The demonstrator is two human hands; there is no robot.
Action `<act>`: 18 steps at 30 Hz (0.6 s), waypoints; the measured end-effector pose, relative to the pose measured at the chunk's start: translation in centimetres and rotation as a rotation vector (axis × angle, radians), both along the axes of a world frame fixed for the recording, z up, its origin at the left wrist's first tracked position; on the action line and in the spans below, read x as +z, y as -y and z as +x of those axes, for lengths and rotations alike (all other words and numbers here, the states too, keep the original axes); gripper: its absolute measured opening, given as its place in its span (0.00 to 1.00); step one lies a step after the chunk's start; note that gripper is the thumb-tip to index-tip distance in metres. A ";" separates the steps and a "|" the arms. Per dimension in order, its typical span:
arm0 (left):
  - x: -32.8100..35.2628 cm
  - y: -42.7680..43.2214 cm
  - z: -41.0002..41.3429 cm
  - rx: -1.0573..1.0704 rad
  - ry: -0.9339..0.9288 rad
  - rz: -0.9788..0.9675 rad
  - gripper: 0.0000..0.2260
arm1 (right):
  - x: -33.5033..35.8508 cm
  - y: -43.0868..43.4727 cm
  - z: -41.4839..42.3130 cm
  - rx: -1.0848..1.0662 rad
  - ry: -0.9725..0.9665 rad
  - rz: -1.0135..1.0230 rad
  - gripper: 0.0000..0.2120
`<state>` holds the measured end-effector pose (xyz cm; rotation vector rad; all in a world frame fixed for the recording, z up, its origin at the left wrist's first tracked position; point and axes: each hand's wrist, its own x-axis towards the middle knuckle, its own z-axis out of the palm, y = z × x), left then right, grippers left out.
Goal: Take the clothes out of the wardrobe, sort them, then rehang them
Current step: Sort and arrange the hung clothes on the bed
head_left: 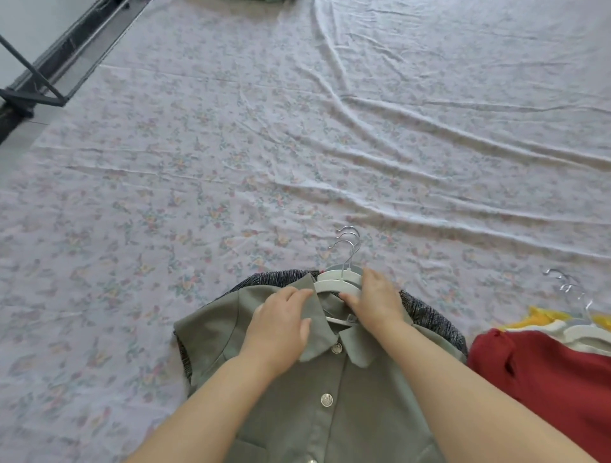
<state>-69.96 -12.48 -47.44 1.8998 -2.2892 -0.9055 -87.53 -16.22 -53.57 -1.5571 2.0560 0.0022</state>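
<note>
A sage green collared shirt (330,413) with silver buttons lies flat on the floral sheet (231,165), on top of a dark tweed garment (429,314). Several white hangers (337,279) with metal hooks are stacked at its neck. My left hand (281,327) presses on the shirt's left collar, fingers spread. My right hand (373,297) grips the white hangers at the neck opening. To the right lie a red garment (535,373) and a yellow and white garment (545,319) on white hangers (585,333).
The floral sheet, creased on the right, covers most of the view. A black metal frame (33,89) and a dark strip along the wall run down the far left. A bit of green fabric (271,1) shows at the top edge.
</note>
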 end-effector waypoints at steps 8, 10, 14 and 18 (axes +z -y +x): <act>-0.9 0.0 0.7 0.019 -0.070 -0.038 0.21 | 0.3 -0.1 -0.8 -0.070 0.065 -0.060 0.33; -0.5 0.6 0.3 0.028 -0.105 -0.066 0.21 | 1.4 -0.9 -1.1 -0.079 0.146 -0.110 0.34; 0.5 1.7 -0.7 0.032 -0.149 -0.119 0.21 | 3.5 -3.6 -1.7 -0.071 0.244 -0.287 0.28; 0.4 2.3 -2.0 -0.079 -0.096 -0.142 0.24 | 3.6 -5.8 -1.5 -0.026 0.206 -0.448 0.25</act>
